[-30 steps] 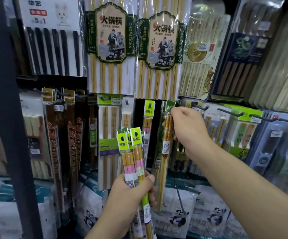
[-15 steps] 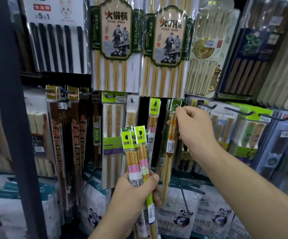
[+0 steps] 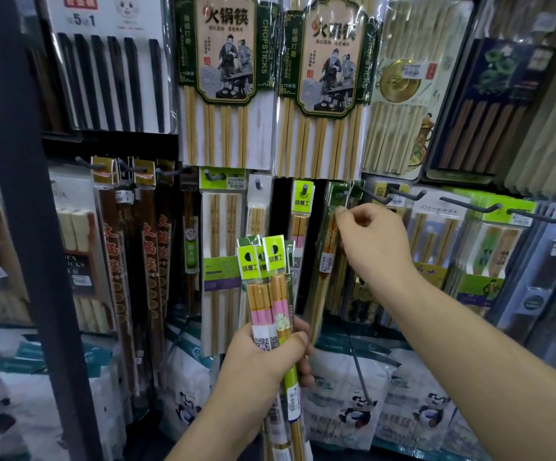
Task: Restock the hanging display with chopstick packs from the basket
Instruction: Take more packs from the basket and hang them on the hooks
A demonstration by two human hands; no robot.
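Observation:
My left hand (image 3: 270,354) grips a bundle of chopstick packs (image 3: 265,287) with lime-green headers and pink-banded sticks, held upright in front of the lower row of the display. My right hand (image 3: 373,244) pinches the top of an orange-patterned chopstick pack (image 3: 327,251) with a dark green header. That header sits at a peg hook (image 3: 346,194) in the lower row. Whether the header is threaded onto the peg is hidden by my fingers. A pack matching the bundle (image 3: 301,221) hangs on the peg just to the left. No basket is in view.
A dark upright post (image 3: 27,227) stands close on the left. Large hot-pot chopstick packs (image 3: 223,78) hang in the row above. Further peg hooks (image 3: 403,196) jut out to the right, and a long bare hook (image 3: 363,377) points forward above the panda-printed bags (image 3: 353,404).
My right hand has lifted the orange-patterned pack's top up to the peg hook. My left hand has held the bundle nearly still.

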